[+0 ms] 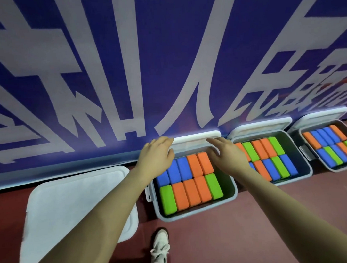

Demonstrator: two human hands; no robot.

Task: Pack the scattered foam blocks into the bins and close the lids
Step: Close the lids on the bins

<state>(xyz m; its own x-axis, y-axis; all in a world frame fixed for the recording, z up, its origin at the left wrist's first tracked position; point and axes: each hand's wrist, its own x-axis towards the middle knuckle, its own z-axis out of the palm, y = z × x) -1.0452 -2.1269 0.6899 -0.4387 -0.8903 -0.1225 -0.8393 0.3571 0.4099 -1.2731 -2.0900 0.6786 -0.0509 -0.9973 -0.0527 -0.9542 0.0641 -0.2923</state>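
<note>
Head view, looking down at the floor (255,228) along a blue banner wall (163,50). Four bins in a row. Nearest open bin (196,215) at centre, filled with foam blocks (192,183) in two rows: blue, orange and green. Its white lid (191,139) stands raised at 12 o'clock of the bin, against the wall. Left hand (156,154) reaches over the bin's far left corner, fingers lightly bent, fingertips at the lid's left end; contact cannot be confirmed. Right hand (225,153) reaches over the far right corner, fingers extended and relaxed, tips just below the lid's right end; grips nothing visible. At 9 o'clock of this bin, a closed bin (75,208), white lid down. At 2 o'clock, second open bin (293,177), packed, lid up. Further at 2 o'clock, third open bin (333,168), packed, lid up. White shoe (160,250) at 6 o'clock, on the floor.
</note>
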